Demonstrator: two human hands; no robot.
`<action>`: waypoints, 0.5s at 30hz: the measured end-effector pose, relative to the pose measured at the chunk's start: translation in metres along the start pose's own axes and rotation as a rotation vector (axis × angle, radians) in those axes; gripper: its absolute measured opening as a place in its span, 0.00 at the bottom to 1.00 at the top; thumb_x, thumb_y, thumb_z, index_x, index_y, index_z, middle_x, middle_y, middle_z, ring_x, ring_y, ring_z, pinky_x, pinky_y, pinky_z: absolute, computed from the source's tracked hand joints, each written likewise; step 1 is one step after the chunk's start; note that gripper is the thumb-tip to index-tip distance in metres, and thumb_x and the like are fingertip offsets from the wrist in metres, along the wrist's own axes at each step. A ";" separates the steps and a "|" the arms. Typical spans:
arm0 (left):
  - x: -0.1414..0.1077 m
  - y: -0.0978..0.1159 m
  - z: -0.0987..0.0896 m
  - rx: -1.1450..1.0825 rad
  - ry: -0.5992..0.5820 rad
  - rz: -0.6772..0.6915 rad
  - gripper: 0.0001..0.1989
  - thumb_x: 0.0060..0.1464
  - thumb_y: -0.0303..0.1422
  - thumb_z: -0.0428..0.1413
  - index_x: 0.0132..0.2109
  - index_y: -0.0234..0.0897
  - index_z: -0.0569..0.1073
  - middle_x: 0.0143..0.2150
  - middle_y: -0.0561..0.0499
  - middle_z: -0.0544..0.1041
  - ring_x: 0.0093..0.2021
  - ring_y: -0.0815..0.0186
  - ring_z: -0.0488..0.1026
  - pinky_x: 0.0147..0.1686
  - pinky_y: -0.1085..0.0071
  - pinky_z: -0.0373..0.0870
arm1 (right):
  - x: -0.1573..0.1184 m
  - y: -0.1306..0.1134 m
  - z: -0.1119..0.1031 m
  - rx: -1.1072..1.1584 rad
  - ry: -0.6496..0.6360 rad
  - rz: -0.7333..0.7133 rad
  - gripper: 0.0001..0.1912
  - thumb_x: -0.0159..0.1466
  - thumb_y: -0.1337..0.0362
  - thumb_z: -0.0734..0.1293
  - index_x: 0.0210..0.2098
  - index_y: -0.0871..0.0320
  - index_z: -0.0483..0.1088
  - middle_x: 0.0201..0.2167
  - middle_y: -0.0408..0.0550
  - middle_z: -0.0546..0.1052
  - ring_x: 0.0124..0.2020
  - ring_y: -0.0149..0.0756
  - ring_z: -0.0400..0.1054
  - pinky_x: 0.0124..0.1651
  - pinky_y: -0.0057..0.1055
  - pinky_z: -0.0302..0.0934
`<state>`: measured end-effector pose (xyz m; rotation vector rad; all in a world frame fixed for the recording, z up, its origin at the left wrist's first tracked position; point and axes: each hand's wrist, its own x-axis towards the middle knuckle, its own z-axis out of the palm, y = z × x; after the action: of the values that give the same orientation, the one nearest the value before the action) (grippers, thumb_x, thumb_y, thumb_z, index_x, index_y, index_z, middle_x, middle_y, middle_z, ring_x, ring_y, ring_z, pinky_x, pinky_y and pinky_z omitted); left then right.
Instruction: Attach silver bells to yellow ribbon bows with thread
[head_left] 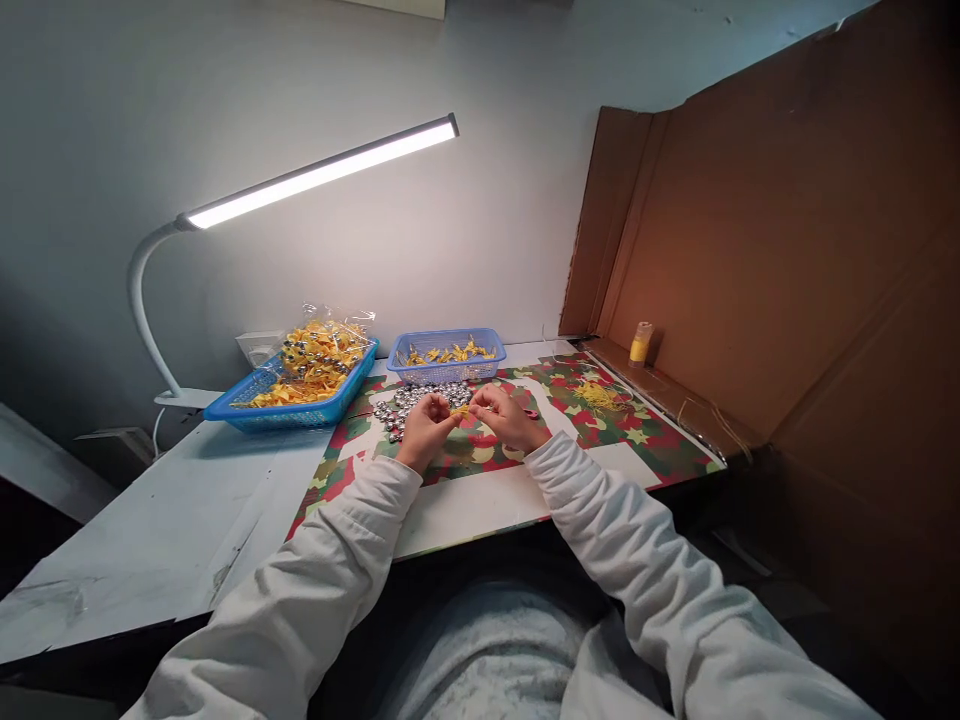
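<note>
My left hand (430, 430) and my right hand (508, 417) meet fingertip to fingertip above the patterned mat. Between their pinched fingers is a small yellow piece (460, 411), thin and strip-like; its exact kind is too small to make out. A pile of shiny silver beads or bells (397, 410) lies just behind and left of my left hand. Something small and reddish (531, 413) shows partly behind my right hand. Farther right on the mat rests a loose bundle of yellow strings (600, 396).
Behind the pile stands a blue-violet basket (448, 375) holding yellow pieces. To the left, a brighter blue basket (300, 415) is heaped with yellow pieces and clear plastic. A lit lamp (322, 172) arches above. Cardboard (765, 220) walls the right side, near a yellow-filled bottle (640, 345).
</note>
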<state>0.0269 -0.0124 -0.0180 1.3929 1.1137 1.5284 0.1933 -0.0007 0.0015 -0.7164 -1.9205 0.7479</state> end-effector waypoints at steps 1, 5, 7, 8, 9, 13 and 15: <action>0.000 0.000 0.000 0.004 0.001 0.007 0.19 0.31 0.34 0.67 0.28 0.36 0.64 0.22 0.60 0.64 0.22 0.75 0.61 0.23 0.78 0.58 | -0.001 -0.002 -0.001 -0.009 0.006 -0.018 0.10 0.61 0.61 0.63 0.26 0.58 0.68 0.30 0.45 0.68 0.37 0.34 0.62 0.44 0.33 0.58; 0.001 -0.003 -0.001 0.018 0.001 0.028 0.18 0.32 0.33 0.66 0.27 0.37 0.63 0.22 0.60 0.64 0.21 0.75 0.60 0.22 0.77 0.57 | -0.004 -0.006 -0.003 -0.092 0.072 -0.148 0.08 0.58 0.65 0.65 0.23 0.57 0.71 0.30 0.45 0.69 0.37 0.35 0.63 0.45 0.35 0.57; 0.002 -0.005 -0.001 0.021 0.000 0.033 0.19 0.32 0.33 0.66 0.28 0.37 0.63 0.21 0.60 0.64 0.21 0.75 0.60 0.22 0.78 0.57 | -0.006 -0.007 -0.002 -0.205 0.097 -0.215 0.05 0.55 0.66 0.67 0.24 0.57 0.73 0.30 0.45 0.70 0.37 0.36 0.62 0.46 0.35 0.56; 0.002 -0.006 -0.001 0.025 -0.002 0.037 0.18 0.32 0.33 0.66 0.28 0.37 0.63 0.21 0.60 0.64 0.21 0.75 0.60 0.22 0.78 0.57 | -0.007 -0.008 -0.001 -0.269 0.102 -0.233 0.03 0.54 0.66 0.67 0.25 0.57 0.74 0.31 0.45 0.70 0.38 0.37 0.62 0.46 0.36 0.56; 0.003 -0.007 -0.001 0.030 -0.003 0.043 0.18 0.32 0.33 0.66 0.28 0.37 0.63 0.21 0.60 0.64 0.21 0.76 0.60 0.22 0.78 0.57 | -0.008 -0.008 0.000 -0.337 0.102 -0.235 0.03 0.54 0.66 0.68 0.27 0.57 0.75 0.32 0.46 0.71 0.38 0.37 0.62 0.46 0.36 0.55; 0.001 -0.005 0.001 0.070 -0.012 0.069 0.17 0.34 0.32 0.65 0.27 0.37 0.63 0.21 0.60 0.64 0.21 0.76 0.59 0.22 0.78 0.56 | -0.008 -0.007 0.008 -0.594 0.090 -0.130 0.10 0.58 0.63 0.67 0.39 0.55 0.77 0.38 0.48 0.72 0.41 0.39 0.60 0.47 0.38 0.51; -0.002 -0.003 0.002 0.107 -0.035 0.085 0.16 0.35 0.32 0.64 0.27 0.37 0.63 0.21 0.60 0.63 0.21 0.75 0.60 0.22 0.78 0.56 | -0.007 -0.005 0.010 -0.681 0.061 -0.074 0.11 0.60 0.61 0.66 0.41 0.55 0.76 0.41 0.50 0.71 0.43 0.41 0.58 0.47 0.39 0.50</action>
<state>0.0291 -0.0126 -0.0213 1.5510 1.1419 1.5174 0.1862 -0.0113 -0.0030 -1.0488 -2.1363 0.0000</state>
